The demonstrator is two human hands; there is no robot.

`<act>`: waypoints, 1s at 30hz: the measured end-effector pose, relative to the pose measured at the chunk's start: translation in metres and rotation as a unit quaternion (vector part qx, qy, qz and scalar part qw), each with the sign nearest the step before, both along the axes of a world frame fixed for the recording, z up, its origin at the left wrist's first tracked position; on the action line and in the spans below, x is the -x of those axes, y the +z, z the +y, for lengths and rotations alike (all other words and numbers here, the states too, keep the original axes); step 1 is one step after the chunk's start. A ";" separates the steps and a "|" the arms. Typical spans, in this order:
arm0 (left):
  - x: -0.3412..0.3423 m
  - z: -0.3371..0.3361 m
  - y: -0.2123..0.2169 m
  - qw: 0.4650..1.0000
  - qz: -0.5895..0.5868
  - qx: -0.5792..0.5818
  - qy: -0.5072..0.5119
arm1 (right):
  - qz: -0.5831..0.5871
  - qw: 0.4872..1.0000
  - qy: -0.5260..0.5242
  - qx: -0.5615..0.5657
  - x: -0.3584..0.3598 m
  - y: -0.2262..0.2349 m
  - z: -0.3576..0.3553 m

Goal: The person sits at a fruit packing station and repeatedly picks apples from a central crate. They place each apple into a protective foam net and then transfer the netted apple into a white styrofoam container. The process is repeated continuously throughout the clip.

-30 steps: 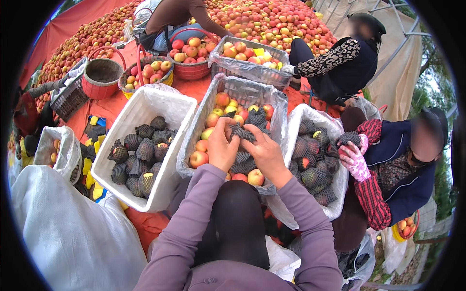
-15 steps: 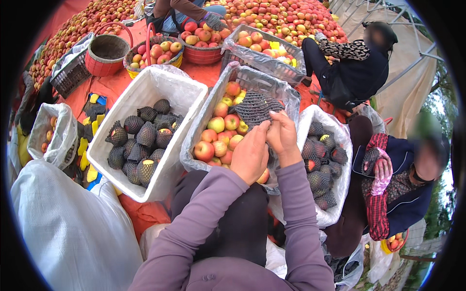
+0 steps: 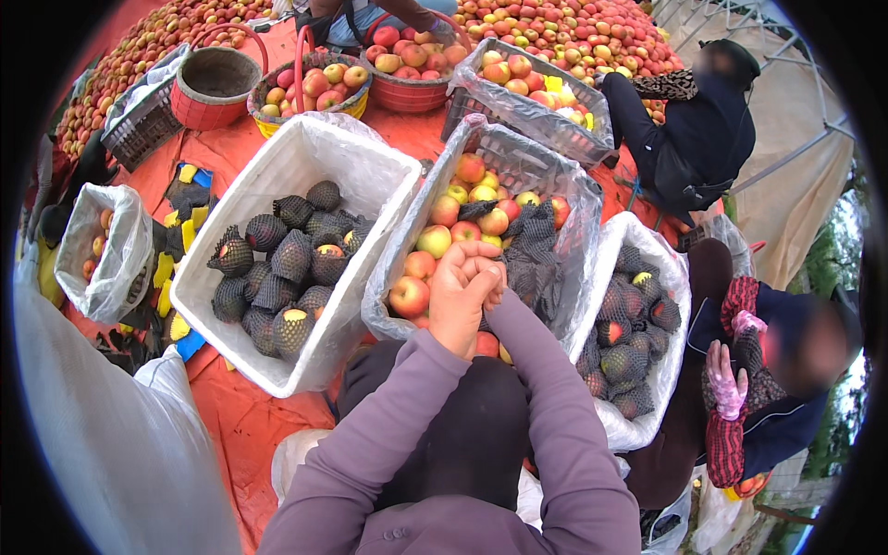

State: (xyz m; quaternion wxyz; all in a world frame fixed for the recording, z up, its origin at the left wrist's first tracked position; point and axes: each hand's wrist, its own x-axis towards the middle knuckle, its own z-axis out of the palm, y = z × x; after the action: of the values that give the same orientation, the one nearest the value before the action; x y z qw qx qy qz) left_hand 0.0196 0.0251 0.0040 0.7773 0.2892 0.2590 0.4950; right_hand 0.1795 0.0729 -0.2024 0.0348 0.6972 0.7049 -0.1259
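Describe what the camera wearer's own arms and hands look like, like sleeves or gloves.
The left sleeve and right sleeve are long, dusky purple and plain. The left hand wears no glove; the right hand is mostly hidden.

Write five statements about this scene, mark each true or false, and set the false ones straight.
1. The large white crate just left of the middle one holds netted apples. True.
2. The middle crate has no bare apples in it. False: bare apples lie there beside loose black nets.
3. In the view, the left hand appears over the middle crate. True.
4. The wearer's sleeves are red checked. False: these sleeves are purple.
5. The nearest co-worker on the right wears pink gloves. True.
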 end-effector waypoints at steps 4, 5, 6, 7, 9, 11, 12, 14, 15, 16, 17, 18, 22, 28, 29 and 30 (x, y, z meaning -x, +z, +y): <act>0.000 0.007 -0.001 0.995 -0.023 -0.014 0.099 | 0.107 0.989 -0.067 -0.078 -0.020 0.032 -0.008; 0.004 0.011 -0.004 0.990 -0.025 -0.024 0.137 | 0.107 0.984 -0.056 -0.127 -0.007 0.079 -0.014; 0.006 0.013 -0.005 0.988 -0.006 -0.032 0.150 | 0.188 0.965 -0.083 -0.162 -0.008 0.111 -0.024; 0.006 0.009 0.005 0.986 0.032 -0.018 0.165 | 0.302 0.925 -0.044 -0.227 -0.007 0.138 -0.033; 0.003 0.013 -0.005 0.983 0.084 -0.033 0.161 | 0.375 0.886 -0.043 -0.269 0.005 0.179 -0.054; -0.006 0.008 -0.011 0.999 0.030 0.015 0.000 | 0.383 0.865 0.015 -0.324 0.019 0.206 -0.073; -0.006 0.001 -0.003 0.999 0.000 0.014 -0.036 | 0.386 0.851 0.052 -0.352 0.030 0.227 -0.082; -0.003 -0.005 0.008 0.996 -0.023 -0.008 -0.090 | 0.486 0.841 0.013 -0.236 0.009 0.231 -0.095; 0.004 0.001 0.003 0.994 -0.015 -0.030 -0.105 | 0.535 0.827 -0.002 -0.173 0.008 0.239 -0.098; 0.013 0.007 -0.003 0.991 -0.007 -0.052 -0.119 | 0.717 0.676 -0.028 -0.165 0.018 0.244 -0.112; 0.021 0.011 -0.012 0.995 0.049 -0.074 -0.038 | 0.794 0.592 -0.040 -0.131 0.021 0.247 -0.122; 0.025 0.006 -0.002 0.992 -0.031 -0.023 -0.123 | 0.839 0.538 -0.026 -0.079 0.021 0.250 -0.135; 0.026 -0.042 0.000 0.908 -0.211 0.075 -0.353 | 0.905 0.424 -0.035 0.024 0.019 0.239 -0.182; 0.047 -0.066 0.021 0.912 -0.165 -0.047 -0.373 | 0.875 0.479 -0.022 0.059 0.019 0.253 -0.206; 0.051 -0.061 0.012 0.952 -0.054 -0.135 -0.270 | 0.861 0.505 -0.029 0.055 0.020 0.253 -0.203; 0.057 -0.052 0.012 0.960 0.060 -0.217 -0.165 | 0.845 0.533 -0.022 0.031 0.024 0.258 -0.189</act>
State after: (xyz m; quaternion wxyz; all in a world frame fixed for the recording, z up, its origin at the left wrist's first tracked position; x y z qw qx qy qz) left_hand -0.0369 -0.0267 0.0158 0.7497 0.5191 0.1404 0.3857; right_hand 0.1556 -0.1162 0.0553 -0.5584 0.2799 0.3855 -0.6791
